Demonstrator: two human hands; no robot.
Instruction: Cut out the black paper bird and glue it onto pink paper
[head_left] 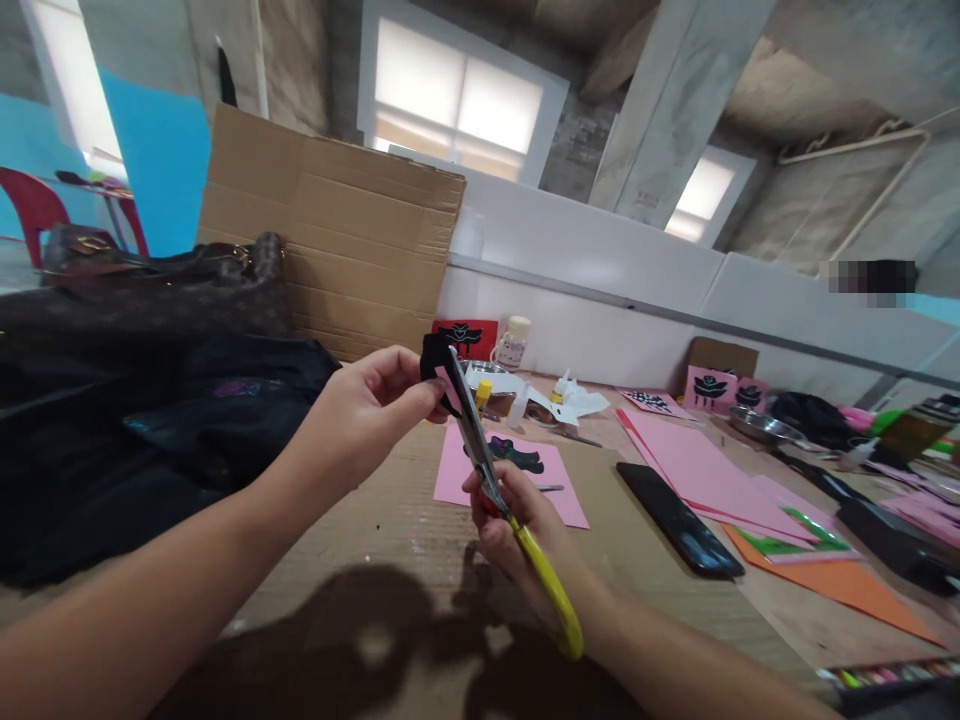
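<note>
Between thumb and fingers, my left hand (pixel 375 405) pinches a small black piece (pixel 435 362) with a pink patch showing on it. My right hand (pixel 517 520) is closed around a pair of scissors (pixel 474 435) with yellow handles. The blades point up and away, lying against the right edge of the black piece; whether they are cutting into it I cannot tell. Below the scissors, a pink sheet (pixel 465 470) lies on the cardboard-covered table, with a dark cut-out shape (pixel 510 452) on it. The blades and my right hand partly cover that sheet.
A black phone (pixel 675 520) lies right of my hands, beside pink sheets (pixel 697 470) and an orange sheet (pixel 862 590). Glue bottles (pixel 517 403) and a white jar (pixel 513 342) stand behind. Dark cloth (pixel 187 440) and a brown handbag (pixel 150 290) fill the left. A cardboard panel (pixel 337 220) rises behind.
</note>
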